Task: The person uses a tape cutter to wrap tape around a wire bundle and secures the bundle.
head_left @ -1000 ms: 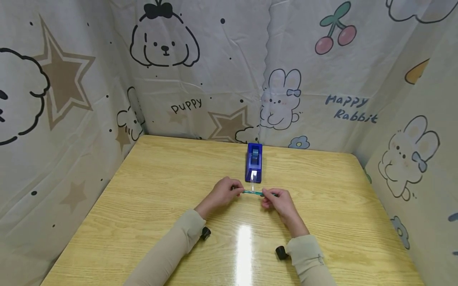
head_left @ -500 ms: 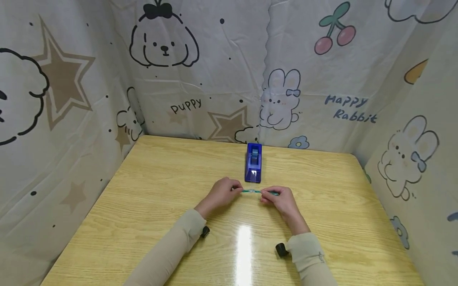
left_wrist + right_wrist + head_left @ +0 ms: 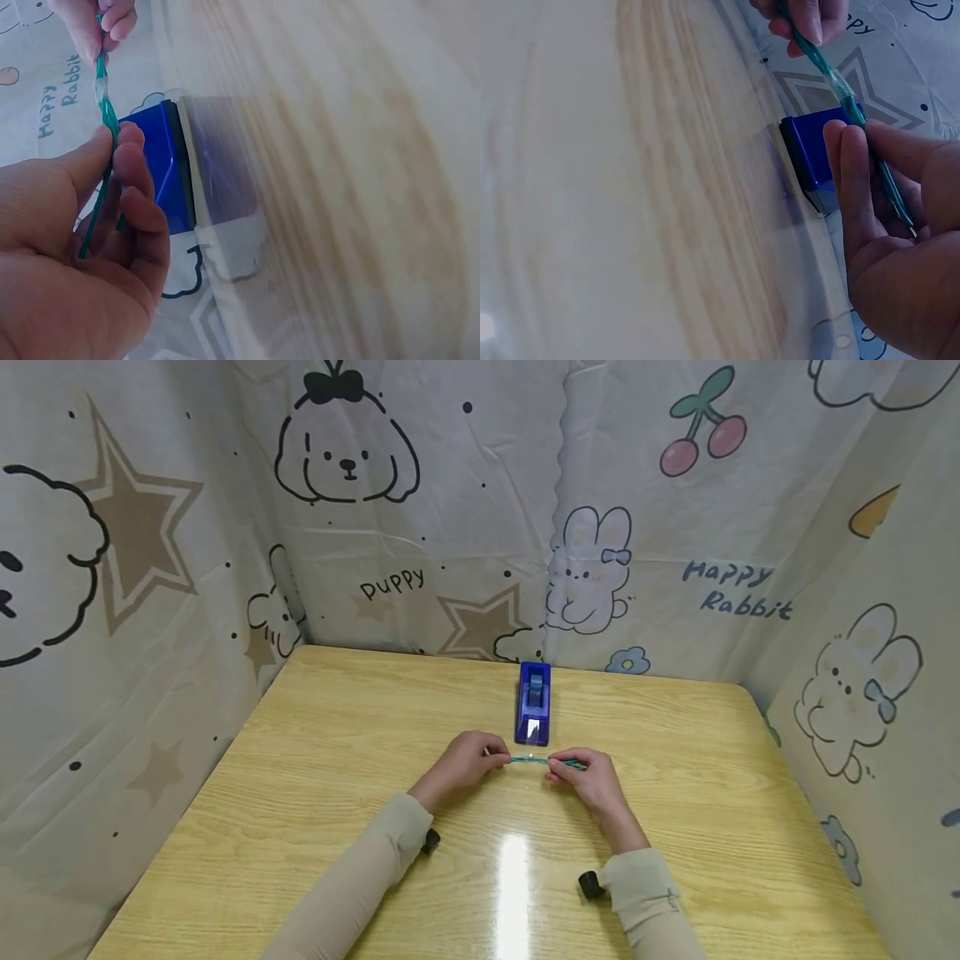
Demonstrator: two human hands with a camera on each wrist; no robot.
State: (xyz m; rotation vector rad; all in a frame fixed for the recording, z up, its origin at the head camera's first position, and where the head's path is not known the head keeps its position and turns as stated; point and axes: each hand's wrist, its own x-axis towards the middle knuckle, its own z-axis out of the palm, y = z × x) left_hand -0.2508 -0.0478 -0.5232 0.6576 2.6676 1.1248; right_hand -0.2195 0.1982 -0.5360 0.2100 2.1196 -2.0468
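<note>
Between my two hands runs a bundle of thin green wires (image 3: 529,759), held level just in front of a blue tape dispenser (image 3: 532,703). Fingers and thumb of my left hand (image 3: 474,758) pinch its left end. The right hand (image 3: 590,779) pinches the other side, and loose wire ends show inside its palm in the right wrist view. Clear tape (image 3: 840,84) lies around the middle of the bundle, also visible as a pale band of tape (image 3: 101,88) in the left wrist view. Whether it still joins the dispenser's strip cannot be told.
The wooden table (image 3: 360,710) carries the dispenser near its back edge. Printed curtains (image 3: 450,485) close in the back and both sides. A small black piece sits at each cuff, by the left sleeve (image 3: 360,877) and the right sleeve (image 3: 647,893).
The tape strip that stretched from the dispenser to the bundle has shortened to a faint trace. Both hands stay nearly in place, with the right hand's fingers shifted slightly upward along the bundle.
</note>
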